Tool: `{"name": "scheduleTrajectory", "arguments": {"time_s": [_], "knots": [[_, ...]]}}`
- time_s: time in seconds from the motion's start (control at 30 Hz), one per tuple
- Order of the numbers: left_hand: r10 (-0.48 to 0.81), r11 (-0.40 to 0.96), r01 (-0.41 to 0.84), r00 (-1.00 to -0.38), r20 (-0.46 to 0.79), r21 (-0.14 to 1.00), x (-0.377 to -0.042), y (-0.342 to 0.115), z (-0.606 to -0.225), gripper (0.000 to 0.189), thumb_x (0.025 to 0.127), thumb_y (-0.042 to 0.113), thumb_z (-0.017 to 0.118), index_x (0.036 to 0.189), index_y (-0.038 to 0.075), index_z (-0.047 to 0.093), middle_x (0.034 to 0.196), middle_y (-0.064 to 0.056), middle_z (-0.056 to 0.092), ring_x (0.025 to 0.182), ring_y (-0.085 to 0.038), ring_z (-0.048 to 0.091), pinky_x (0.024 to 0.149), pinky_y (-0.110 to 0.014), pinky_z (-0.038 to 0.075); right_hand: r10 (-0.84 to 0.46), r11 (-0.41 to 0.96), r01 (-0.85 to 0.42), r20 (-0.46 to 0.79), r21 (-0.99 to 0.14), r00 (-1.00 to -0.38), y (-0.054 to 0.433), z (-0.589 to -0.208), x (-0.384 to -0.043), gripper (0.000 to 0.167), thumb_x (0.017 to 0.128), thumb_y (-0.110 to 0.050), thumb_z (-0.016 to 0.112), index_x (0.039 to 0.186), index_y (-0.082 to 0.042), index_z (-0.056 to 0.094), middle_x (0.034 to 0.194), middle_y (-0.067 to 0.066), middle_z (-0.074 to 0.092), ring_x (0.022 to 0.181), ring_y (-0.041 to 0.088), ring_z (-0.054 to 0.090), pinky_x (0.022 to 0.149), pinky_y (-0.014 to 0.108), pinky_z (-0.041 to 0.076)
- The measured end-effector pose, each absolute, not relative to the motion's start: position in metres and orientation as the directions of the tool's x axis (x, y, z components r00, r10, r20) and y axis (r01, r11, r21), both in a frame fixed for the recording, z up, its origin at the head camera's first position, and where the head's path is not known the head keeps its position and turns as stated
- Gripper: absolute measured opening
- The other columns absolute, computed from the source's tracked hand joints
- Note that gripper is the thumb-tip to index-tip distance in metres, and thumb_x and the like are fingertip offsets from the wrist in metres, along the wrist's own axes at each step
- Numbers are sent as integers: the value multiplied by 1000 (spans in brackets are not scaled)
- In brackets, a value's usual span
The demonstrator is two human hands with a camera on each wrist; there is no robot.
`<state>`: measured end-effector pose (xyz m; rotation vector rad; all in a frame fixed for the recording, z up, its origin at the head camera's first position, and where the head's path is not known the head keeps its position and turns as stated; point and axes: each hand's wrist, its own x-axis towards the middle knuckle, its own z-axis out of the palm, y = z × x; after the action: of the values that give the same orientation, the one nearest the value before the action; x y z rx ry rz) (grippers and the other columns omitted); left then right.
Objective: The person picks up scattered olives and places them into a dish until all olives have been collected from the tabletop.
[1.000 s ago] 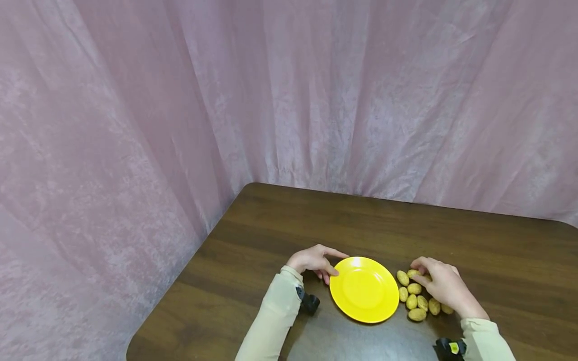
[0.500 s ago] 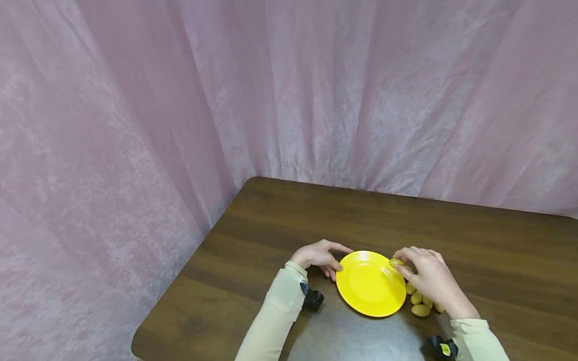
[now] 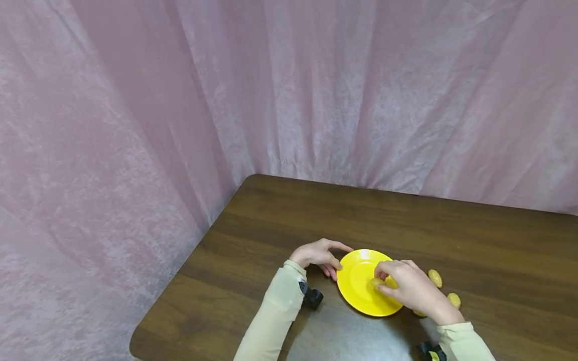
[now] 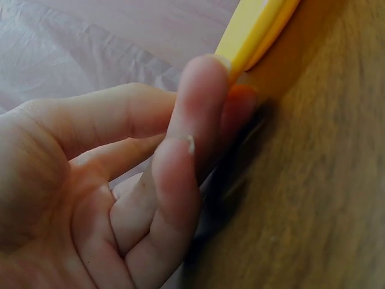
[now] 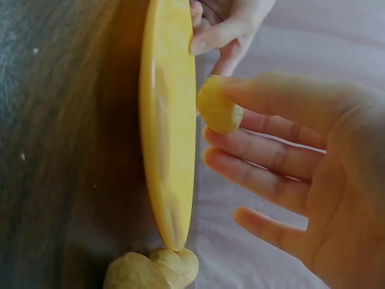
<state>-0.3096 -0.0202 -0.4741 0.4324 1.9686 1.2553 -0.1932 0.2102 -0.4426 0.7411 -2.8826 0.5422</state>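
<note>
As our left hand (image 3: 319, 255) pinches the yellow plate (image 3: 354, 273) at its left edge, we advise lowering the lump (image 5: 214, 107) our right hand (image 3: 414, 287) pinches before release.

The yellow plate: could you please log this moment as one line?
left hand: holds yellow plate | right hand: pinches yellow oval piece over plate | other pieces: on table

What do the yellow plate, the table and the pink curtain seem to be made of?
Yellow plate: probably plastic, smooth and glossy, with a bright highlight near its rim.
Table: wood or wood-look laminate, streaky brown grain, slight sheen; I can't tell which.
Pink curtain: soft fabric, perhaps velvet, hanging in folds with mottled sheen.
</note>
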Motion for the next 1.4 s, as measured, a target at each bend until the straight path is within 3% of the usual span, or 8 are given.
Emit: {"name": "scheduleTrajectory", "arguments": {"time_s": [0.4, 0.77, 1.07, 1.17, 1.4], "knots": [[598, 479, -110, -685, -415, 871, -309, -19, -476, 50, 83, 2, 69, 130, 20, 62, 62, -11, 67, 49, -16, 64, 48, -20, 53, -545, 753, -580, 199, -309, -814, 208, -448, -191, 20, 76, -18, 79, 80, -24, 60, 76, -20, 56, 71, -1, 50, 72, 33, 38], [599, 482, -108, -684, -417, 869, -310, -19, -475, 50, 84, 2, 68, 131, 20, 61, 60, -10, 66, 48, -14, 64, 48, -19, 52, -534, 760, -547, 142, -352, -833, 207, -451, -191, 19, 77, -21, 79, 80, -23, 60, 74, -19, 55, 69, -3, 48, 67, 26, 30], [597, 485, -111, -682, -422, 867, -309, -20, -477, 50, 84, 3, 69, 130, 21, 61, 63, -9, 68, 50, -14, 64, 50, -19, 53, -505, 754, -519, 150, -403, -850, 229, -440, -190, 21, 80, -28, 77, 95, -17, 67, 88, -9, 67, 78, 9, 61, 69, 26, 50], [600, 481, -110, -682, -418, 870, -309, -20, -476, 50, 84, 4, 70, 130, 21, 62, 64, -9, 68, 50, -14, 65, 50, -18, 53, -436, 794, -457, 147, -402, -888, 248, -434, -189, 24, 80, -23, 77, 100, -15, 66, 93, -6, 67, 82, 13, 64, 68, 27, 53], [609, 469, -121, -673, -419, 875, -309, -21, -478, 50, 83, 4, 70, 129, 22, 62, 62, -9, 68, 50, -14, 65, 50, -18, 53, -247, 881, -245, 50, -405, -968, 295, -435, -187, 39, 81, -22, 76, 114, -8, 63, 109, 9, 65, 95, 30, 65, 72, 45, 55]]}}
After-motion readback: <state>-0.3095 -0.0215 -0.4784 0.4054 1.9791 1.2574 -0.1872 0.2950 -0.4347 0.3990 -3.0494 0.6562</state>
